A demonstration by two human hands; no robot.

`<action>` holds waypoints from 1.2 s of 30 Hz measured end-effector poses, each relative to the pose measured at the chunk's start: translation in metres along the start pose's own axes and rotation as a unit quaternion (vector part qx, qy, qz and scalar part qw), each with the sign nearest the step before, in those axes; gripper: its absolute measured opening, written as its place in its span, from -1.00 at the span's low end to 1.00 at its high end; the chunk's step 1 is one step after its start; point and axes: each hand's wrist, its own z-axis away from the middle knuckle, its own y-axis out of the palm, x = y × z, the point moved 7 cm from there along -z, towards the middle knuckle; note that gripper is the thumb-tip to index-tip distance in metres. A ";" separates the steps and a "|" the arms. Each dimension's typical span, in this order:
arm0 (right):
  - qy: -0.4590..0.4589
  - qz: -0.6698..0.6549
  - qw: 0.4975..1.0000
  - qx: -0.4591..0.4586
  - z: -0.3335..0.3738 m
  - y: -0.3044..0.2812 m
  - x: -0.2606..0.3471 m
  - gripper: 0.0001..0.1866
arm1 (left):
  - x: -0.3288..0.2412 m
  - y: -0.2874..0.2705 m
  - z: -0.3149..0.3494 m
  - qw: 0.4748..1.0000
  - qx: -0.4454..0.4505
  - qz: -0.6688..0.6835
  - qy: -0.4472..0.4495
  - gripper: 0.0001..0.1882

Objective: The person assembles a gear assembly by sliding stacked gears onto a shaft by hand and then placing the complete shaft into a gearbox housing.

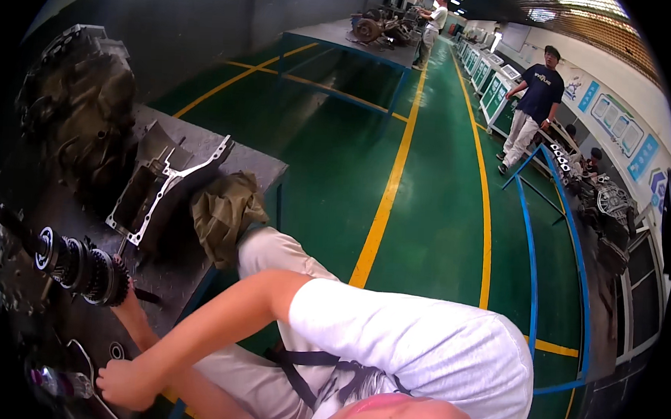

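Observation:
A gear shaft (86,270) with several toothed wheels slants across the left side of the workbench (266,158). My left hand (128,305) grips it at its near end, the fingers mostly hidden behind the gears. Crossing over my left forearm, my right arm reaches down to the bench's near left corner. My right hand (122,384) is closed there, its fingers curled; what they hold is too small to make out. Beside those fingers lie a clear bottle (62,382) with a purple cap and a thin bent metal rod (82,352). A small ring (117,351) lies just above that hand.
Beyond the gear shaft stand an open metal housing (161,183) and a large dark gearbox (77,116). A brown cloth (229,212) hangs over the bench edge by my knee. A person (539,98) is in the aisle; another (433,26) stands at a far table. Blue frames (528,255) stand right.

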 end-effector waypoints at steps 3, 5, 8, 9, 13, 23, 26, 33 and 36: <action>0.056 0.132 0.985 0.098 -0.039 0.064 -0.017 -0.47 | 0.006 -0.019 0.005 1.000 -0.011 -0.013 -0.010 -0.44; 0.187 0.195 0.960 0.074 -0.039 0.101 -0.068 -0.41 | -0.010 0.016 -0.002 1.000 0.011 0.010 0.001 -0.44; 0.282 0.229 0.918 0.157 -0.064 0.145 -0.100 -0.27 | -0.024 0.017 -0.007 1.000 0.017 0.008 0.010 -0.43; 0.264 0.240 0.918 0.173 -0.064 0.152 -0.097 -0.28 | -0.022 0.013 -0.006 1.000 0.013 0.007 0.007 -0.43; 0.123 0.295 0.929 0.184 -0.057 0.125 -0.064 -0.37 | 0.011 -0.014 0.009 1.000 0.000 -0.002 -0.022 -0.43; 0.207 0.173 0.939 0.215 -0.066 0.086 -0.106 -0.61 | -0.022 0.004 -0.003 1.000 0.023 0.002 0.007 -0.43; 0.091 0.228 0.946 0.214 -0.071 0.085 -0.073 -0.69 | -0.010 -0.018 0.005 1.000 0.010 -0.019 -0.005 -0.43; -0.145 0.142 0.979 0.010 -0.022 -0.075 0.010 -0.62 | -0.016 -0.006 0.012 1.000 -0.005 0.004 -0.007 -0.42; -0.214 0.106 0.962 -0.132 0.010 -0.170 0.051 -0.59 | -0.026 -0.012 0.008 1.000 -0.004 -0.002 -0.009 -0.42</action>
